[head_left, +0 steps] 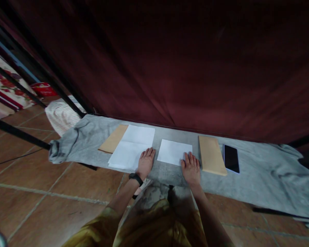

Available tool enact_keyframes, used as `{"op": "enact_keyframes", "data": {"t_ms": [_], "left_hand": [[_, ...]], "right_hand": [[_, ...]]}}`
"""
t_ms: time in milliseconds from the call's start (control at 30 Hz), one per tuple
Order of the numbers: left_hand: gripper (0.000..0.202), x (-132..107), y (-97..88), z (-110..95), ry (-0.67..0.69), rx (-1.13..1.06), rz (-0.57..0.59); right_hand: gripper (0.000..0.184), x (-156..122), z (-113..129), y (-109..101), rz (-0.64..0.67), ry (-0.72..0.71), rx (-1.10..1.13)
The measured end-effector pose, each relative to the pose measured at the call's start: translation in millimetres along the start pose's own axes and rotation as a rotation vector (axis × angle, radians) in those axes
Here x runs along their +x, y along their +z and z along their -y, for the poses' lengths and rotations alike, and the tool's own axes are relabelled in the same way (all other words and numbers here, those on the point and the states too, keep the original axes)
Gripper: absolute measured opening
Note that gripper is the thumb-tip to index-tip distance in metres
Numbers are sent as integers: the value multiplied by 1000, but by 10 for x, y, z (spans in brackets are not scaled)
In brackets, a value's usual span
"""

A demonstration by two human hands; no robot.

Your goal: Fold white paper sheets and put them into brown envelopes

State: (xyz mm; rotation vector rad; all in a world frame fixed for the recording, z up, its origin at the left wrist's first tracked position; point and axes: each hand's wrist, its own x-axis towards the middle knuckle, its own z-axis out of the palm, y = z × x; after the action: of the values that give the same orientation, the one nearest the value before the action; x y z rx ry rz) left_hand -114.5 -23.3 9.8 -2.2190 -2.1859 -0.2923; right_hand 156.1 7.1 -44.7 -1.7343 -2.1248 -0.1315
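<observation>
My left hand (146, 161) lies flat, palm down, on the right edge of a large white paper sheet (130, 149) that has a crease across it. Partly under that sheet, a brown envelope (114, 139) shows at its left. My right hand (191, 168) rests palm down with fingers stretched, its fingertips at the lower right corner of a smaller white paper (173, 151). Just right of this hand lies a stack of brown envelopes (212, 154). Neither hand grips anything.
A grey cloth (262, 168) covers the narrow bench. A dark-screened phone (231, 159) lies right of the envelopes. Behind the bench hangs a dark red curtain (170, 75). Black metal bars (18, 133) and a striped cloth (63, 115) are at left, with a red basin (44, 90) farther back.
</observation>
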Motion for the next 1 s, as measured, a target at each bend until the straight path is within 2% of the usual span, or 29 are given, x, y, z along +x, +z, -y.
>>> {"op": "enact_keyframes", "data": {"t_ms": [167, 333, 467, 533, 633, 867, 1000], "left_hand": [[58, -23, -26, -93, -21, -75, -59], [48, -82, 60, -492, 68, -275, -158], [48, -126, 143, -831, 236, -237, -98], [50, -140, 171, -914, 255, -188, -61], [52, -167, 205, -923, 233, -134, -48], [61, -263, 305, -786, 177, -93, -73], [59, -191, 284, -788, 153, -94, -64]], "right_hand": [[54, 1, 0, 4, -9, -8, -9], [53, 7, 3, -7, -19, -19, -10], [53, 9, 5, -7, -14, -14, -8], [53, 8, 7, -10, -12, -12, -4], [52, 10, 16, -27, -6, -13, 3], [50, 35, 39, -76, -2, -1, -12], [50, 43, 44, -79, -14, -1, -11]]}}
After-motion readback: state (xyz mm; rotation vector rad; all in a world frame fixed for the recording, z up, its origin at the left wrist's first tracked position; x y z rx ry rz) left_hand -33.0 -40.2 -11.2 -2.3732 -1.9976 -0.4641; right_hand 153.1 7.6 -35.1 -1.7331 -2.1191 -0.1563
